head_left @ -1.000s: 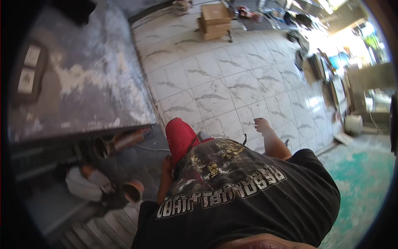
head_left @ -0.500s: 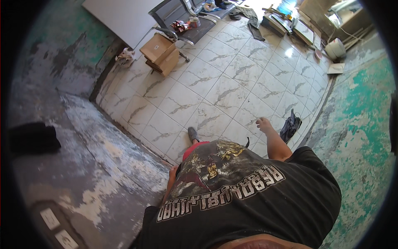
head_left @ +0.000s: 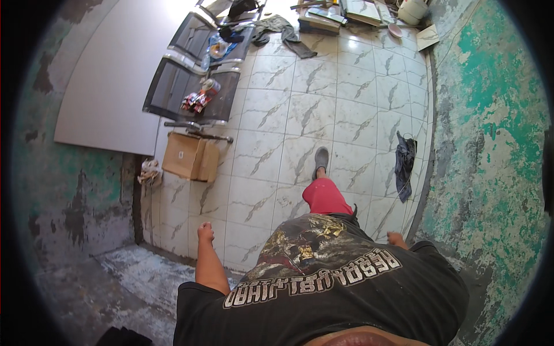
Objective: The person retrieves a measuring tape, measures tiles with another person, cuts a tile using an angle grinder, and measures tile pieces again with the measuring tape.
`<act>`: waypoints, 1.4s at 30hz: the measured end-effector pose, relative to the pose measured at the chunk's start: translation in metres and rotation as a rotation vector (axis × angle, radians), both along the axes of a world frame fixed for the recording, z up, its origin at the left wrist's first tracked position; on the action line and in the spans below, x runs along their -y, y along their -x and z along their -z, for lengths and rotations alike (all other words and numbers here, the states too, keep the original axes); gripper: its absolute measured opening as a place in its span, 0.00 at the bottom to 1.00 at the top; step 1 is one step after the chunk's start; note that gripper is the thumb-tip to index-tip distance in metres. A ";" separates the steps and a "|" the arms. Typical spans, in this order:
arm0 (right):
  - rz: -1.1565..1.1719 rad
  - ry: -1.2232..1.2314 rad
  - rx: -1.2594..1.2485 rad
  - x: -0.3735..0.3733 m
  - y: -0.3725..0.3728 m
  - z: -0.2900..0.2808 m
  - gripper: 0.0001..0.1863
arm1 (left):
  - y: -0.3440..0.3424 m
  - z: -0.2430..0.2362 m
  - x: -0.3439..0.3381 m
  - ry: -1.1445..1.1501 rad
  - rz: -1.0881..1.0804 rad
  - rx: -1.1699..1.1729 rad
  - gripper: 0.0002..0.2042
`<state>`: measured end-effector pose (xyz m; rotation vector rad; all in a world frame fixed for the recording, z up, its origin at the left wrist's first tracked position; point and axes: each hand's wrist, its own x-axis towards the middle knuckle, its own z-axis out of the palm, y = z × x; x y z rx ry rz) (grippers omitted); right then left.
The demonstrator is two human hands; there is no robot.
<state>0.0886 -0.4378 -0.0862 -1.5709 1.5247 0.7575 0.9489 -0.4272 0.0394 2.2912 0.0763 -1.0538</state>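
view has swung toward the cardboard box [head_left: 191, 157]; left hand [head_left: 205, 232] loosely curled, right hand [head_left: 396, 237] part hidden, both empty; dark rag [head_left: 404, 163] and cord could trip the striding foot [head_left: 321, 160].

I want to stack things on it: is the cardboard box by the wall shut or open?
Shut. The cardboard box shows a flat, closed top with no flaps standing up, and it sits upright on the tiled floor below the chairs.
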 end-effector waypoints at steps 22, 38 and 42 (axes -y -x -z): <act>0.785 0.637 0.646 0.886 -0.263 -0.133 0.19 | 0.031 0.050 0.464 -0.187 0.186 -0.259 0.18; 1.323 -0.133 0.145 0.703 -0.236 -0.046 0.19 | -0.091 0.017 1.021 0.234 0.575 -0.021 0.20; 1.190 -0.095 0.167 0.796 -0.197 -0.049 0.19 | -0.043 0.043 1.065 0.234 0.492 -0.046 0.19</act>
